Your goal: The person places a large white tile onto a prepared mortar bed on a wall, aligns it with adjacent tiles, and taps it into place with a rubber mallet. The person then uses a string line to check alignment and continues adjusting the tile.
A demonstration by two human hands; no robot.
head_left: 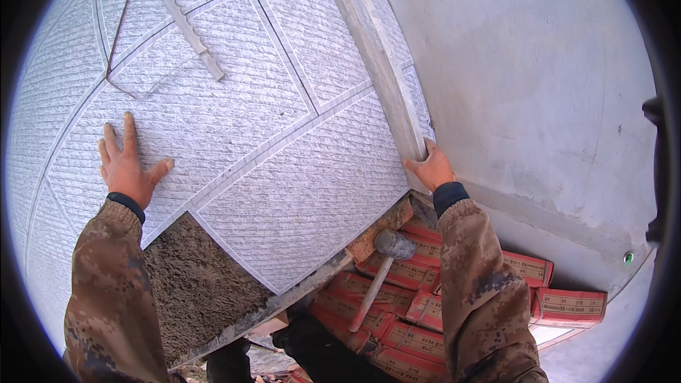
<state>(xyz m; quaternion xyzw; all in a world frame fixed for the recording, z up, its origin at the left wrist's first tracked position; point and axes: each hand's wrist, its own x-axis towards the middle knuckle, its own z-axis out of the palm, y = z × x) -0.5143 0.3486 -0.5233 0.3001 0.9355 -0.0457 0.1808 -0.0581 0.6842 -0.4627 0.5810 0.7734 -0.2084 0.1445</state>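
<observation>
Across ridged grey tiles point(305, 191) before us, beside a bare wall point(539, 64), runs a long bar point(376, 50), its near end in the grip of the right hand point(432, 169); the left hand point(130, 171), grip open, splays over the tiles

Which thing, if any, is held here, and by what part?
The right hand holds the long bar by its near end; the left hand holds nothing.

By the ribbed grey tiles point(319, 191), a wavy-edged strip point(186, 27) is carried at far left and a long bar point(369, 46) at right. Mortar point(202, 294) is exposed near left. A mallet point(392, 247) is supported by red boxes point(415, 337) near right.
</observation>
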